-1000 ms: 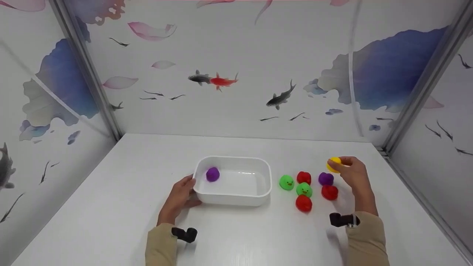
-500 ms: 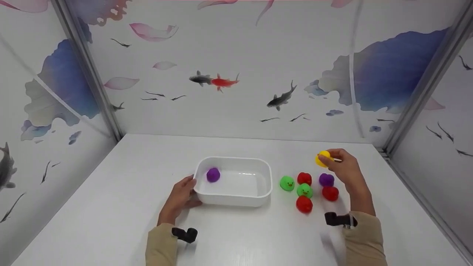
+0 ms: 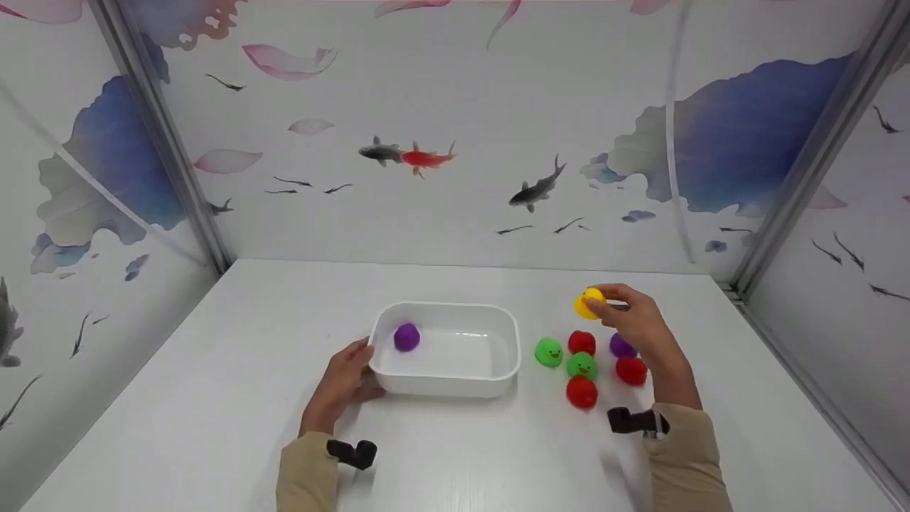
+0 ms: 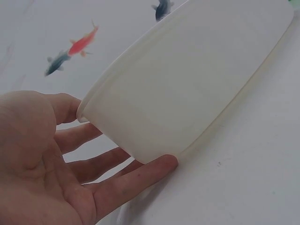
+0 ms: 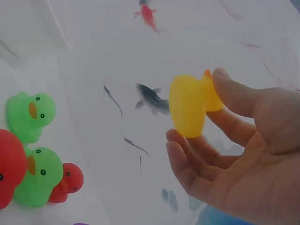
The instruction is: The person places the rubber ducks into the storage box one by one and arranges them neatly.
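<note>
White, smooth plastic formed the round-cornered tub (image 3: 444, 388), its left end gripped by the left hand (image 3: 337, 384), with a rounded purple toy (image 3: 407, 338) lying inside at the left. Right of it, two smooth-skinned green ducks (image 3: 549, 353) and three plump red toys (image 3: 582, 392) sat bunched on the pale table (image 3: 490, 455). Beyond them, the right hand (image 3: 635, 321) pinched a matte yellow duck (image 3: 586, 307) in the air, having carried it leftward within the last second, which left it nearer the tub but not yet inside.
</note>
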A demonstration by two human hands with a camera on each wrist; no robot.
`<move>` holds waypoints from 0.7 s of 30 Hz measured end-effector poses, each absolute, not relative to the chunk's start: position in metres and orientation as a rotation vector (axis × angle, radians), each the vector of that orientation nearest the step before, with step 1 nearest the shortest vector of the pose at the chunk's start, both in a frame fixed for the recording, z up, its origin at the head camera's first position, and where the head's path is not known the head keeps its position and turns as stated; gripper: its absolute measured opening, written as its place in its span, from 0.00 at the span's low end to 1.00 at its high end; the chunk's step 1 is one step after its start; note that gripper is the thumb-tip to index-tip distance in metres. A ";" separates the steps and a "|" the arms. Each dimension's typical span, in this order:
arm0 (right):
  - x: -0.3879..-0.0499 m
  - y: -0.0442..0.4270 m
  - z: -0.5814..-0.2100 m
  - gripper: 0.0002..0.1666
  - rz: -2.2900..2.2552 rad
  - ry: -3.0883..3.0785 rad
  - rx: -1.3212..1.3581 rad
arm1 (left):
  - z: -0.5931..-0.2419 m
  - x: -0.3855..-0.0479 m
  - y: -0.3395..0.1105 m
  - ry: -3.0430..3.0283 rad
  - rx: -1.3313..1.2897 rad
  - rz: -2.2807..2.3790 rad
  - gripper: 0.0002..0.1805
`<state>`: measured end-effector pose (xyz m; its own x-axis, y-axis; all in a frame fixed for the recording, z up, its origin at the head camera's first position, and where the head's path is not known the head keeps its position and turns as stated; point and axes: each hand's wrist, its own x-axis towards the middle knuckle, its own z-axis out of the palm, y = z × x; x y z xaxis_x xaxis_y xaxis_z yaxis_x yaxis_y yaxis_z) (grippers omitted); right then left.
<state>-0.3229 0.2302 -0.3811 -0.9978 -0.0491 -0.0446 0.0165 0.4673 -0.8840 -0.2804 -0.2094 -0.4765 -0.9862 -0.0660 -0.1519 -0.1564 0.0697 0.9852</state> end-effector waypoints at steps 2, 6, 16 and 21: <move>-0.324 0.227 -0.381 0.37 -1.560 2.626 -0.049 | -0.476 -0.280 -0.210 2.239 -0.231 2.092 0.27; -0.327 0.219 -0.383 0.36 -1.551 2.623 -0.079 | -0.476 -0.279 -0.210 2.241 -0.227 2.085 0.27; -0.334 0.195 -0.389 0.32 -1.588 2.595 -0.147 | -0.475 -0.278 -0.212 2.248 -0.227 2.087 0.27; -0.334 0.182 -0.396 0.29 -1.565 2.602 -0.214 | -0.478 -0.278 -0.208 2.253 -0.216 2.096 0.27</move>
<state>-0.3338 0.1816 -0.3960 -0.9853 -0.1703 -0.0114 -0.0697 0.4629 -0.8837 -0.2779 -0.2081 -0.4779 -0.9886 -0.0633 -0.1367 -0.1409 0.0674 0.9877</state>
